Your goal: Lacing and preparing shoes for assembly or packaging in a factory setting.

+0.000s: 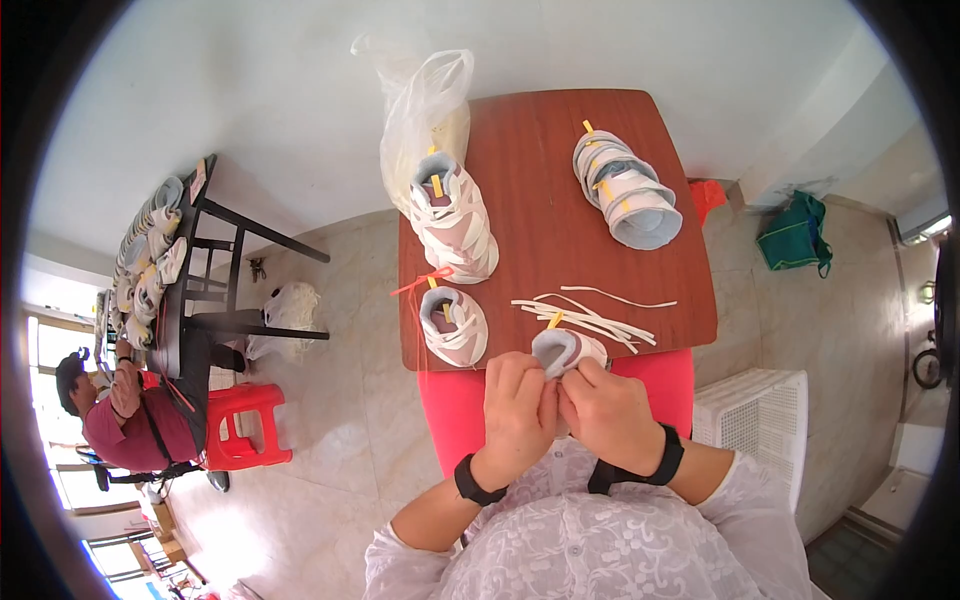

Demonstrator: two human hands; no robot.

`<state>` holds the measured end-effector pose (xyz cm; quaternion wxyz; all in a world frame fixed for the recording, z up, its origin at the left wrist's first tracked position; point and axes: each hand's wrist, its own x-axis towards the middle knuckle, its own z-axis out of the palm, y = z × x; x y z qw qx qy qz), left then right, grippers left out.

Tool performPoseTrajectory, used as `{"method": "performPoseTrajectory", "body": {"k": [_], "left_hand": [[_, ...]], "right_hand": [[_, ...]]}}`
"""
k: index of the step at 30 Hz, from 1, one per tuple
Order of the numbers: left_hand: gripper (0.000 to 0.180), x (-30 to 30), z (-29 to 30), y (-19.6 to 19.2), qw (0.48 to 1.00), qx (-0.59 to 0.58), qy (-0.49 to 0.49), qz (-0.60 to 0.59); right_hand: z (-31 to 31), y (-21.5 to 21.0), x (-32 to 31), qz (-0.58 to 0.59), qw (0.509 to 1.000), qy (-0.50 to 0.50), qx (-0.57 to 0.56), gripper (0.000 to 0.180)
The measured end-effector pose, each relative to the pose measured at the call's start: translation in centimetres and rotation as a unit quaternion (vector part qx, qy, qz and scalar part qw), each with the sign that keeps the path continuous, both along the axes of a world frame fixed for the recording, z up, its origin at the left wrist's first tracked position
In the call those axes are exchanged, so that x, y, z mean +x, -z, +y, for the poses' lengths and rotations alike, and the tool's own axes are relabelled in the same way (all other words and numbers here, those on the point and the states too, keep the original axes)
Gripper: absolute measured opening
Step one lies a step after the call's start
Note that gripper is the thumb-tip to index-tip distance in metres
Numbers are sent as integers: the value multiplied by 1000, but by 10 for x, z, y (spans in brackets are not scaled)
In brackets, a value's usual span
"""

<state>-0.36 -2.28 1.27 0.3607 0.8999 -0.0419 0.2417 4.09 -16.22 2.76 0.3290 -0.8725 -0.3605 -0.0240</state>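
Observation:
Between my hands, at the near edge of the brown table (560,230), is a white and grey shoe upper (556,346) with a yellow tab. My left hand (522,405) pinches its near end with closed fingers. My right hand (605,402) grips the same upper from the other side, thumb and fingertips close to the left ones. What lies between the fingertips is hidden. Just beyond the upper lies a bundle of white laces (590,322). To the left stands a laced pink and white upper (454,328), and behind it a row of similar uppers (452,225).
Nested white uppers (627,190) lie at the table's far right. A clear plastic bag (425,115) sits at the far left corner, and red string (425,280) lies by the laced uppers. A white crate (755,410) stands right; left, a person (130,420) sits at another table.

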Motion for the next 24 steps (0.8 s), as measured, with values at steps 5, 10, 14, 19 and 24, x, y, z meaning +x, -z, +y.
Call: {"method": "performPoseTrajectory", "body": {"k": [5,10,14,19,24], "left_hand": [[15,3,7,10,998,34,-55,-4],[17,4,17,2,995,82,-59,0],[23,3,-5,-3,985,140,-69,-70],[26,0,-8,2,975,187,-73,-94],[26,-2,-2,2,984,155,-14,-87]], "right_hand": [[-9,-1,2,55,998,30,7,9],[-21,-4,17,141,981,40,128,24],[-7,9,18,278,941,80,176,27],[0,7,12,285,916,105,263,21],[-3,9,17,292,913,104,265,16]]}}
